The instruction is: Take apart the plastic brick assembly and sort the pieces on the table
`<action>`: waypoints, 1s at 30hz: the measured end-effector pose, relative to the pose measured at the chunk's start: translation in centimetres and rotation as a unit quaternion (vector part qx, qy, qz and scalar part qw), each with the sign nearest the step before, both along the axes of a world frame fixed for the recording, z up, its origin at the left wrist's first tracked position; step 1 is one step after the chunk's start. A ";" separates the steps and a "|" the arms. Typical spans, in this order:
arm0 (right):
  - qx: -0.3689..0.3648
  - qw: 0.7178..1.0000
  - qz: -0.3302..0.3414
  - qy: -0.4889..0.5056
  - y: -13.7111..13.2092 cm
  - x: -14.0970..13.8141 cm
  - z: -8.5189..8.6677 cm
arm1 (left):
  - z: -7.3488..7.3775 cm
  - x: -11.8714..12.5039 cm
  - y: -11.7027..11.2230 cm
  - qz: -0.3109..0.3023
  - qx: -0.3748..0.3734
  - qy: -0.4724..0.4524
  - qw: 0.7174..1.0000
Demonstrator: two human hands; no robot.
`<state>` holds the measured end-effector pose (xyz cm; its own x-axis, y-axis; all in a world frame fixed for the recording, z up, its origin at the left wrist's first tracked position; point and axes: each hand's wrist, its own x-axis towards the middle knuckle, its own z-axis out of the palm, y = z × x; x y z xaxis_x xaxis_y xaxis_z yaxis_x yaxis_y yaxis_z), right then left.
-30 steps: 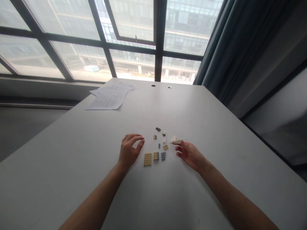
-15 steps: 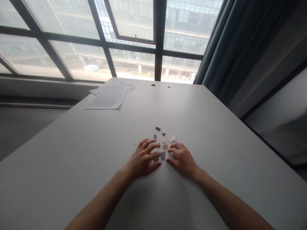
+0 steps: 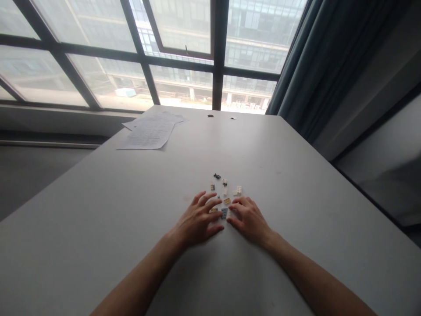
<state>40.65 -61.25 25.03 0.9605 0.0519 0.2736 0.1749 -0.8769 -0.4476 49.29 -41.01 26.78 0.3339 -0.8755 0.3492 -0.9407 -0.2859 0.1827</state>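
My left hand [image 3: 198, 218] is spread palm down over small building bricks, its fingers apart. A tan-and-grey brick [image 3: 214, 210] shows partly between those fingers, and the index fingertip is beside a grey studded brick [image 3: 224, 213]. My right hand [image 3: 247, 216] is curled, thumb and fingertips on either side of a white brick [image 3: 230, 213], partly hidden, close to the grey one. Just beyond the hands lie a tan brick [image 3: 227, 201], a white studded brick [image 3: 239, 190], a small white piece [image 3: 225, 192] and a yellow-and-grey piece [image 3: 212, 187].
Farther out on the white table [image 3: 279, 175] are small black pieces [image 3: 217, 176] and a white-and-black piece [image 3: 224, 182]. Printed papers [image 3: 148, 134] overlap at the far left. Two round holes are near the far edge, below the window. A dark curtain [image 3: 296, 74] hangs at right.
My right hand has shifted slightly left, and the white brick is now nearer the grey one. My left hand has moved slightly right and covers the yellow piece that showed beneath it.
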 end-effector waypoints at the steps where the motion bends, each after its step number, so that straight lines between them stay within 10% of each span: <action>1: 0.000 1.000 0.000 0.000 0.0 0.0 0.0 | 0.0 0.0 0.0 0.000 0.000 0.000 1.000; 30: 0.023 0.999 0.012 0.019 0.0 0.2 0.0 | -0.3 0.0 0.0 -0.004 -0.016 -0.001 1.000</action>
